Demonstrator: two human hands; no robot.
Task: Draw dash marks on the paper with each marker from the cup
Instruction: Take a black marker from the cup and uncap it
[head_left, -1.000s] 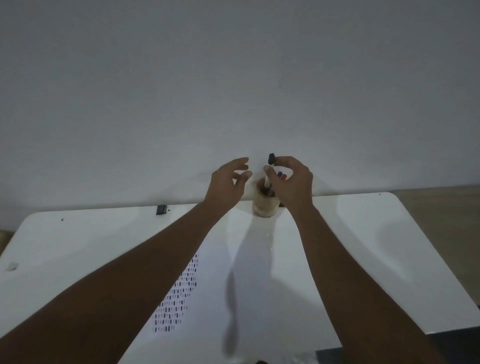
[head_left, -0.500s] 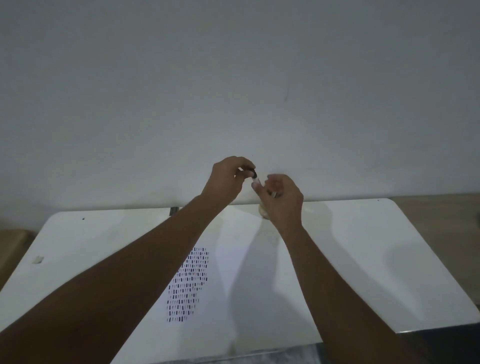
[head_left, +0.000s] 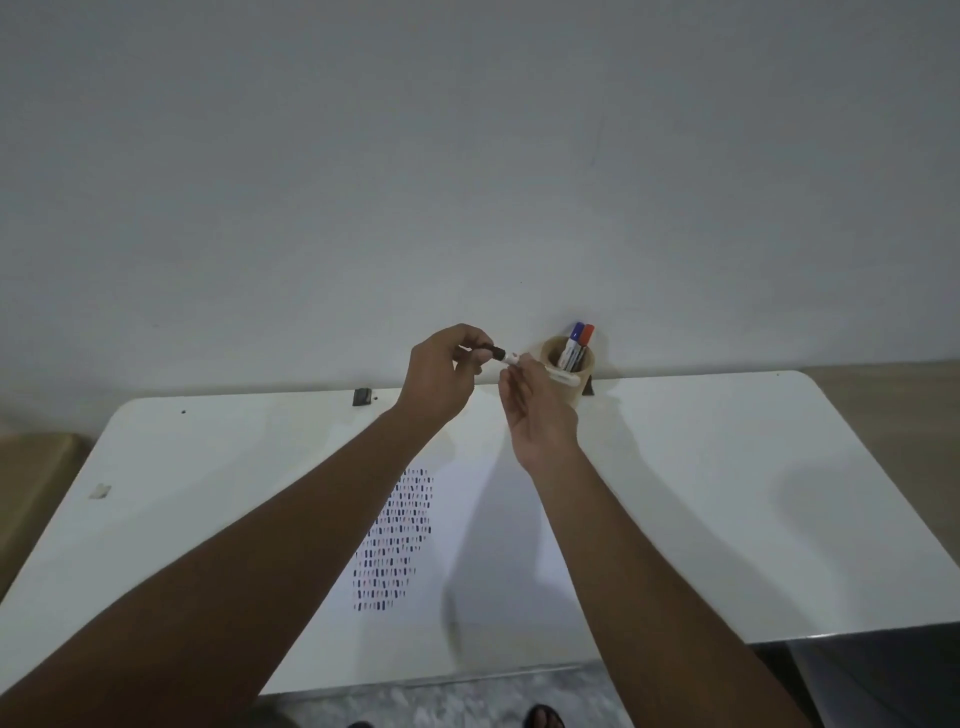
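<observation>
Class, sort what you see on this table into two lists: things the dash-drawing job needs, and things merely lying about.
Needed for the job:
marker held between left hand and right hand
cup with its blue-capped and red-capped markers
paper with dash marks

Lying about:
small dark block at the table's far edge
small pale scrap near the left edge

White marker (head_left: 540, 368) held level, black cap (head_left: 496, 352); two in cup (head_left: 565, 364)
</observation>
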